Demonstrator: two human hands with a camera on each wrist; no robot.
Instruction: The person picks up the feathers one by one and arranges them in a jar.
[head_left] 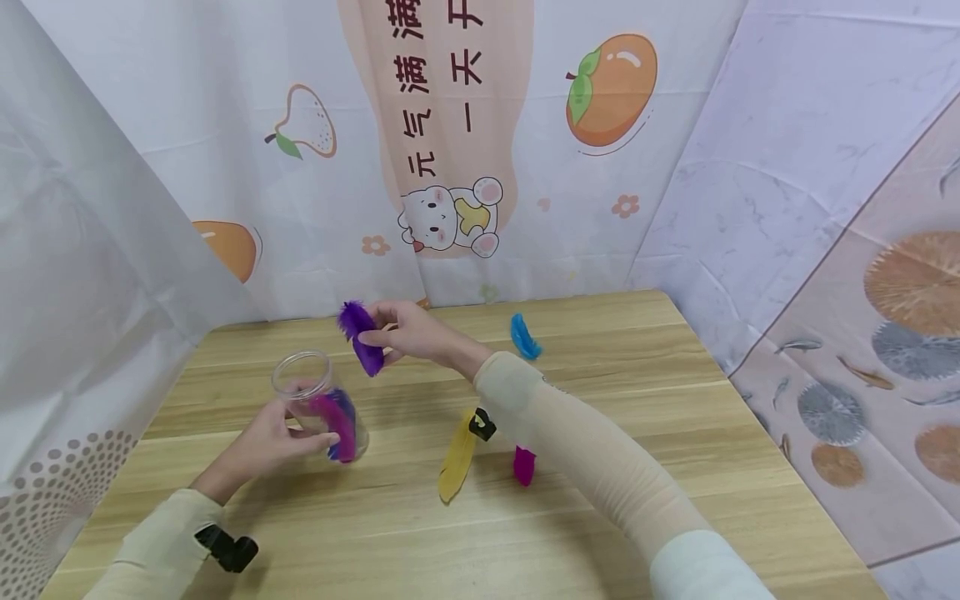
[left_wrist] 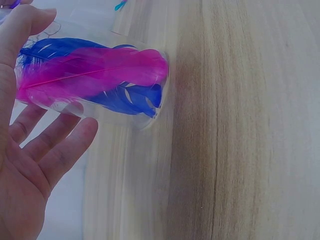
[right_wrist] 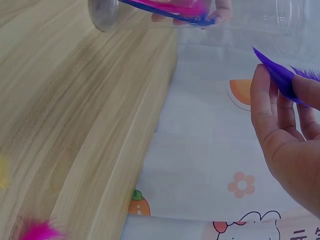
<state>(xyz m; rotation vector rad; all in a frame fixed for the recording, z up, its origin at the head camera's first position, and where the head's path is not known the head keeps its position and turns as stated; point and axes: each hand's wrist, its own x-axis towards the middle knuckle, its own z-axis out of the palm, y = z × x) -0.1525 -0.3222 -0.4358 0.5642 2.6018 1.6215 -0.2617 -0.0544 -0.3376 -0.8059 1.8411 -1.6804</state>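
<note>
My left hand grips a clear jar round its side on the left of the table, thumb in front. Inside the jar a pink feather lies over blue feathers. My right hand pinches a purple feather between thumb and fingers, up and to the right of the jar's open mouth. In the right wrist view the purple feather points its smooth tip past the fingertips, with its fluffy end behind the thumb.
A yellow feather lies mid-table, partly under the right forearm in the head view. A magenta feather lies beside that forearm, and a light blue feather lies farther back. A printed cloth hangs behind the wooden table.
</note>
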